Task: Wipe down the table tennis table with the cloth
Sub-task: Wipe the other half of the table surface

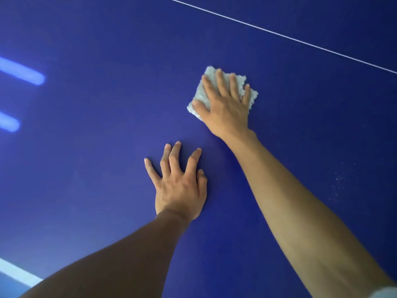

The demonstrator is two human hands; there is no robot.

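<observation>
The dark blue table tennis table [86, 61] fills the whole view. A folded pale grey-white cloth [198, 94] lies flat on it right of centre. My right hand [225, 106] presses down on the cloth with straight, spread fingers, covering most of it. Lower and to the left, my left hand [180, 186] rests flat on the bare blue surface with fingers spread, apart from the cloth and holding nothing.
A thin white line [279, 34] runs diagonally across the table beyond the cloth. A wide white stripe [17, 274] marks the table at the lower left. Bright light reflections [23, 73] show at the left. Faint pale specks [339, 181] dot the surface on the right.
</observation>
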